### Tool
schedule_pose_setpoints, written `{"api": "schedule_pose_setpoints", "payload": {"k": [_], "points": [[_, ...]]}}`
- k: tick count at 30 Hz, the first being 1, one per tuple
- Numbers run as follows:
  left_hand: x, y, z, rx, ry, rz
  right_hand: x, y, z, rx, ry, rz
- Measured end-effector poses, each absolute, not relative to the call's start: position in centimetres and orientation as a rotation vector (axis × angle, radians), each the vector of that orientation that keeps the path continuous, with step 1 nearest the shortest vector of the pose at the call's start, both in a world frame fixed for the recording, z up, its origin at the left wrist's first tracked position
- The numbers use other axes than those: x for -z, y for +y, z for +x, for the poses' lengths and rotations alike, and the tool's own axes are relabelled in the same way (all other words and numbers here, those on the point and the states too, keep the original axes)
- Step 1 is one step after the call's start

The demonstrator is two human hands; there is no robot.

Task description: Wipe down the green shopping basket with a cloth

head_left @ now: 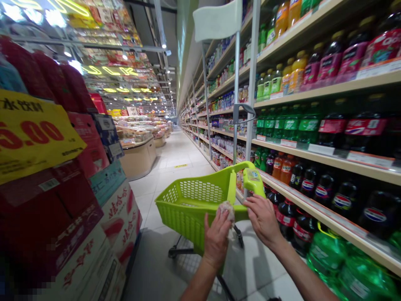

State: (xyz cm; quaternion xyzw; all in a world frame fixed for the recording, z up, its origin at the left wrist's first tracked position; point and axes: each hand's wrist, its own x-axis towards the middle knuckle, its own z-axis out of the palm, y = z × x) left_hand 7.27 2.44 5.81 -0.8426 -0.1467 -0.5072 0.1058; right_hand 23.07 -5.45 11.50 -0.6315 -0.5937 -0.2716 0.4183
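Two bare hands meet at the near right end of a green shopping cart [180, 213]. The left hand [216, 236] has its fingers laid over a crumpled pale cloth [228, 206], holding it against the cart's near edge, with a loose bit hanging down on the right. The right hand [261, 219], just beside it, has bent fingers touching the green handle bar; whether they close round it I cannot tell.

The cart stands on the pale tiled floor [178, 144], its perforated basket pointing left, with black wheels [172, 253] below. To its right, the handle's raised grip [254, 179] comes near the shelf edge [326, 158], so the room there is tight. The shelf edges slope down toward the near right, lined with price labels, and bottles fill the rows; large green bottles [327, 253] sit at the bottom.

On the near left, stacked cartons [114, 217] rise high, a yellow price sign [37, 136] across them. A strip of bare floor separates their right edge from the cart. Beyond, a rounded worktop [139, 161] with goods borders the left of the aisle. Between it and the shelves, open floor runs far back, narrowing with distance. A metal post [236, 83] stands upright behind the cart, along the shelf front.
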Motion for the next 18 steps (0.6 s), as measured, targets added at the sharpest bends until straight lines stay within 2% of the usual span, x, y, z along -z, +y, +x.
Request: {"api": "schedule_pose_setpoints", "payload": {"k": [5,11,18], "points": [[-2.0,1.5,4.8,1.419,-0.336,-2.485,-11.4,-5.5,23.2,0.694,-1.48,-1.574],[-4.7,2.6,5.7,1.522,-0.378,-2.443,-11.4,-5.5,23.2,0.684,-1.487,-1.568],[-2.7,2.5,3.6,1.188,-0.273,-2.555,-11.5,-5.7,23.2,0.65,-1.494,-1.593]]}}
